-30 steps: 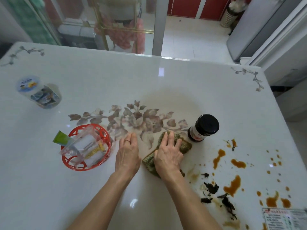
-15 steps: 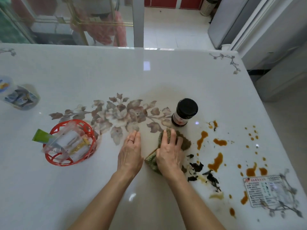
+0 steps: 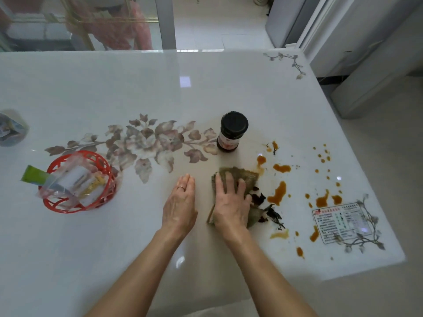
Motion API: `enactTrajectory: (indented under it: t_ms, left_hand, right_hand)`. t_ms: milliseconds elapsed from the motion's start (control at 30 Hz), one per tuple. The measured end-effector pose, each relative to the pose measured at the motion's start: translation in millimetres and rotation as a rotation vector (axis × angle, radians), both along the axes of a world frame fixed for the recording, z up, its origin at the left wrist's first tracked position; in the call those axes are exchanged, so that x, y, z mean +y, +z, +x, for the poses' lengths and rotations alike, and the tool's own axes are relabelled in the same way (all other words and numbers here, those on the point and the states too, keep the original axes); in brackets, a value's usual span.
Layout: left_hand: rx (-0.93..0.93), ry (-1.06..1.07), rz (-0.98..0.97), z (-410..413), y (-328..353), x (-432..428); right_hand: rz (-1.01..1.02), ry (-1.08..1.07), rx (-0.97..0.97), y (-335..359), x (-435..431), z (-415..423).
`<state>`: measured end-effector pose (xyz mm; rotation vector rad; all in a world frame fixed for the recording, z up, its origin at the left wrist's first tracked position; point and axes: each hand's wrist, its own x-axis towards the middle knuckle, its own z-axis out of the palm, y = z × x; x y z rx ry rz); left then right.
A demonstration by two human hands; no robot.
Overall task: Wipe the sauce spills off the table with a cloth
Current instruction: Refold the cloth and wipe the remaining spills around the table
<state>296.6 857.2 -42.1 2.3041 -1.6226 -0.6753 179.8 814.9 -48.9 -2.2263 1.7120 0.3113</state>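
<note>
A folded green-brown cloth [image 3: 245,177] lies on the white glossy table [image 3: 114,92], and my right hand [image 3: 231,204] presses flat on it with spread fingers. The cloth's right edge meets dark food scraps [image 3: 272,213]. Orange-brown sauce spills [image 3: 278,193] dot the table to the right of the cloth, out to the right edge. Flat on the bare table just left of the cloth rests my left hand [image 3: 180,204], fingers straight, holding nothing.
A dark sauce jar [image 3: 231,131] with a black lid stands just beyond the cloth. A red plastic basket [image 3: 100,161] with packets sits at the left, a small cup [image 3: 11,129] at the far left. A printed label [image 3: 341,223] lies near the right corner.
My right hand has slid the cloth to the right, into the dark scraps and the nearest sauce. My left hand has stayed flat beside it. The camera has tilted toward the table's right side.
</note>
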Motion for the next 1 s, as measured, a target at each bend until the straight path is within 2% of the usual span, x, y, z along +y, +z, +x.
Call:
enactTrajectory:
  t_ms: [100,233,300,400,500,567,700,833,900,1000]
  left_hand:
    - [-0.008,-0.029,-0.015,-6.3,-1.3,3.4]
    - [-0.008,-0.041,-0.006,-11.8,-2.3,14.4]
    - [-0.005,-0.053,0.004,-16.5,-1.9,23.4]
    - [0.006,-0.065,0.003,-24.5,-2.5,30.9]
    - [0.014,-0.082,0.000,-28.6,-3.8,32.4]
    - [0.021,-0.097,0.019,-28.8,-4.0,35.1]
    - [0.064,-0.099,0.035,-23.7,-5.6,38.9]
    - [0.110,-0.068,0.018,-20.2,-5.5,37.1]
    - [0.108,-0.063,0.031,-19.3,-3.3,39.1]
    - [0.104,-0.067,0.026,-19.1,-3.0,45.4]
  right_hand:
    - [-0.069,0.114,-0.028,-3.0,25.5,-20.9]
    - [-0.009,-0.002,0.019,-4.0,-5.4,-23.1]
    - [0.018,-0.022,-0.003,2.4,10.7,-18.4]
    - [-0.002,0.105,-0.061,0.6,55.4,-33.6]
    - [-0.042,0.176,-0.037,-5.8,41.3,-54.0]
    - [-0.017,0.106,-0.027,-4.8,15.7,-57.4]
    - [-0.002,-0.010,-0.176,5.2,20.4,-44.4]
    - [-0.139,0.315,-0.248,-17.2,89.5,-46.7]
    - [-0.220,0.454,-0.228,-27.8,90.1,-69.1]
    - [-0.261,0.443,-0.203,-24.9,63.0,-100.8]
